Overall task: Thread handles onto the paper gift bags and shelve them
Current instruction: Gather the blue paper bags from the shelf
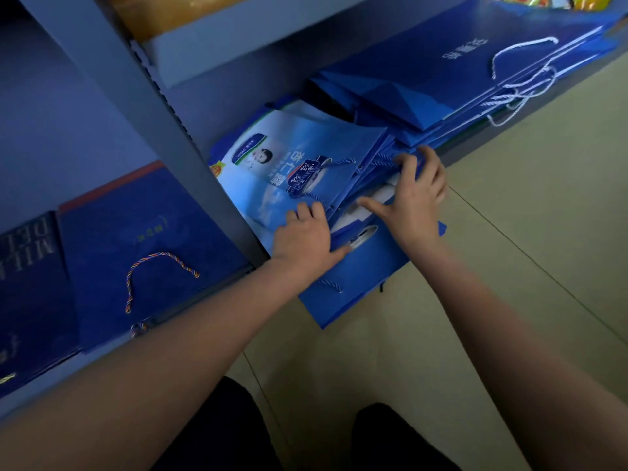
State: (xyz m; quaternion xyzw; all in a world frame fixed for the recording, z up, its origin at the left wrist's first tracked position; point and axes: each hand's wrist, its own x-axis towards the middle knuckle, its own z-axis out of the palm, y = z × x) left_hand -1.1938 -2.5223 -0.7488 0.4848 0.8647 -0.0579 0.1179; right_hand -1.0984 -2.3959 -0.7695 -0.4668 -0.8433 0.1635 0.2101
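Shelf unit, grey-blue metal, seen from above at a steep tilt; upright post divides 2 bays.

Right bay, near post: stack of light-blue printed gift bags, lying flat, blue twisted cord handles showing at the mouth edges. The lower bags of the stack are covered by the top one and by both hands, so their count cannot be told. Print on the top bag is upside down to the camera and only partly legible.

Left hand: fingers nearly straight, pressing flat on the front edge of the stack; fingertips partly tucked under the top bag and hidden.

Right hand: fingers bent over the mouth edges of the bags, thumb spread toward the left hand. Whether it pinches a cord or merely presses down cannot be told.

One bag from the stack juts past the shelf edge over the tiled floor.

Right bay, farther along: pile of darker blue bags, white cord handles trailing off the edge; the pile's far end is cut off by the frame.

Left bay: navy bags, 1 multicolour cord handle on top; leftmost bag cropped.
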